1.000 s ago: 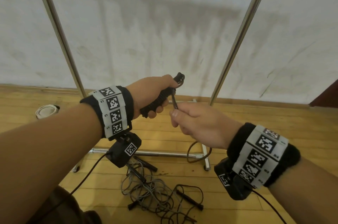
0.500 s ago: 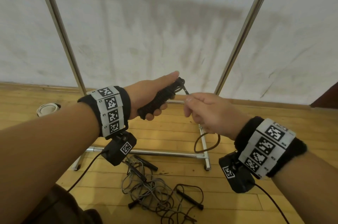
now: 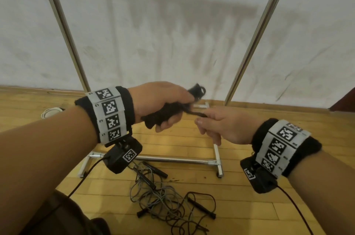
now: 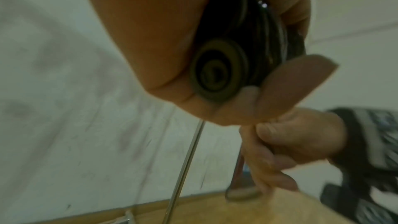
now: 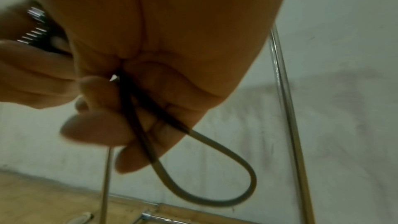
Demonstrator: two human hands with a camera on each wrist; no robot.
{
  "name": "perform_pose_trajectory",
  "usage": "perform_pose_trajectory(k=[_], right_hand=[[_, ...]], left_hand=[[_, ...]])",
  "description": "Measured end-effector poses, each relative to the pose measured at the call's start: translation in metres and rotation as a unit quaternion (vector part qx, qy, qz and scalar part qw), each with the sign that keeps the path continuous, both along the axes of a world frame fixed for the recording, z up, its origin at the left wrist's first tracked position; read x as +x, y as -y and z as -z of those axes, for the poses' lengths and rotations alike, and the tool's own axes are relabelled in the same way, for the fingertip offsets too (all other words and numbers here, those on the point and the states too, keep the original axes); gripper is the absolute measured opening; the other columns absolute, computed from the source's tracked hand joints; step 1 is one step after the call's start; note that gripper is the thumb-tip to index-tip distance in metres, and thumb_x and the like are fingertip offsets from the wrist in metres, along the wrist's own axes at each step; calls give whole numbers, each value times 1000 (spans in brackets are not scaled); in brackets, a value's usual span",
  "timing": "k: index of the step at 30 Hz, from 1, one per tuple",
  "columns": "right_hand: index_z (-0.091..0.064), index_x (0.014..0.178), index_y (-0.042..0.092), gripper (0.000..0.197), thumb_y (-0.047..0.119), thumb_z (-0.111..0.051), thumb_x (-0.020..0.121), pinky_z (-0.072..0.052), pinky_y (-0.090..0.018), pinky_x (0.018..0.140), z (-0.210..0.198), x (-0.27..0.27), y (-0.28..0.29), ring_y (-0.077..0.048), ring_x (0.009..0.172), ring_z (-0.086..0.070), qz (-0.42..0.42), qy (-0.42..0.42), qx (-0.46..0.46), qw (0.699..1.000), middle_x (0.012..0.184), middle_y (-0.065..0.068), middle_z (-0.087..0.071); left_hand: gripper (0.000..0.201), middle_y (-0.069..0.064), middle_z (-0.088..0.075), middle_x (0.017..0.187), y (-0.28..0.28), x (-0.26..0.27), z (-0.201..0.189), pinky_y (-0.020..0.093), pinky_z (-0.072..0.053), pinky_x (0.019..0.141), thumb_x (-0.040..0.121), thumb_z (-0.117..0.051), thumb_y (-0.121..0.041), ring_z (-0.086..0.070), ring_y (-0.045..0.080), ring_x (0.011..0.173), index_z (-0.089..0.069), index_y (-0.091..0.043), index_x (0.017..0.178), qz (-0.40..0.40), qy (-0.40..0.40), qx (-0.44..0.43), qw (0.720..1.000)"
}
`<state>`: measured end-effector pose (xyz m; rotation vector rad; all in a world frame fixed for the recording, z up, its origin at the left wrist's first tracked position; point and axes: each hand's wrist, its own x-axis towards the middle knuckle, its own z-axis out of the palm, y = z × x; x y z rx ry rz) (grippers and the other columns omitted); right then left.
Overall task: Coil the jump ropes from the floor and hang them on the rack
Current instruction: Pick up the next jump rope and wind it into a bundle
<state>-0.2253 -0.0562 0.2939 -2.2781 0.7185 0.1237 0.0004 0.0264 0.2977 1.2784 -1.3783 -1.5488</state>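
My left hand grips the black handles of a jump rope with cord wound round them, held at chest height before the rack. The round butt of a handle shows between palm and fingers in the left wrist view. My right hand pinches the rope's cord just right of the handles. A short loop of that cord hangs below the right fingers. More jump ropes lie tangled on the wooden floor below my hands.
The chrome rack has two slanted uprights against the white wall and a base bar on the floor. A white round object sits by the wall at left. Camera cables trail from both wrists.
The right hand has gone from under the handles out to the right and now draws the cord across below the left thumb. The left hand has turned palm-down over the handles.
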Motion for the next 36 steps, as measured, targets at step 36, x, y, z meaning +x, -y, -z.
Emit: perform_pose_trajectory(k=[36], right_hand=[[-71, 98, 16, 28, 18, -43, 101, -54, -35, 66, -12, 43, -39, -17, 70, -61, 4, -65, -343, 937, 81, 1, -62]], left_hand=[[32, -6, -53, 73, 20, -43, 29, 31, -40, 68, 101, -52, -22, -52, 19, 69, -44, -29, 71, -6, 580, -73, 811]])
